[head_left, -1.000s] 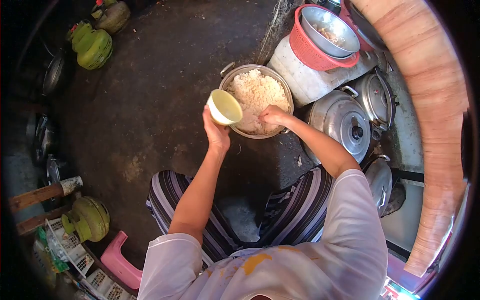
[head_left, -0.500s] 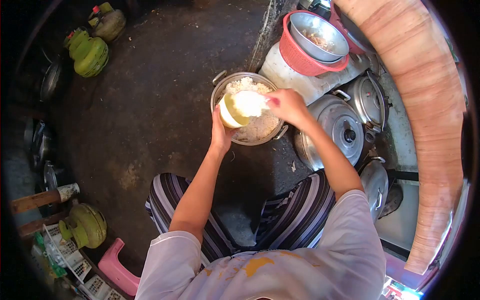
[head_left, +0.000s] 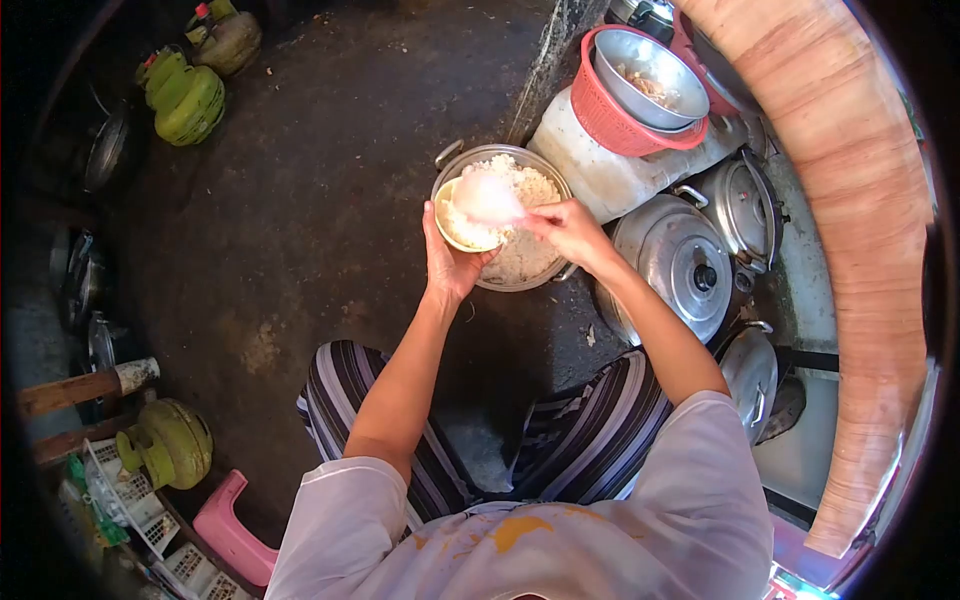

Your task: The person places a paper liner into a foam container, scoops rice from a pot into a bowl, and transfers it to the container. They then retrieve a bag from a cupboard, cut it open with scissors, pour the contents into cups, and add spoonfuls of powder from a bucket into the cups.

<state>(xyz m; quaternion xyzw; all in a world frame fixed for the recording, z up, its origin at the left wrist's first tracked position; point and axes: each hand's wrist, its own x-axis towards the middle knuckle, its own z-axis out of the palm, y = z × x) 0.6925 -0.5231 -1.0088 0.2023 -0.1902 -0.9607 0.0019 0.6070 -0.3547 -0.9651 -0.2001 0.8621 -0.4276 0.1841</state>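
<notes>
My left hand is wrapped round a small pale yellow bowl with white rice in it. My right hand grips the handle of a pale pink rice scoop, whose head is over the bowl and blurred by glare. Beneath both hands, a round metal pot with side handles stands on the dark floor, with rice inside.
Lidded metal pots stand on the right. Behind them, a red basket holds a metal bowl. Green gas cylinders are at the left, a pink stool at the lower left. A wooden surface curves along the right.
The scoop has moved left, from the bowl's right side to over the bowl. The bowl now shows rice inside. The whole view has shifted slightly.
</notes>
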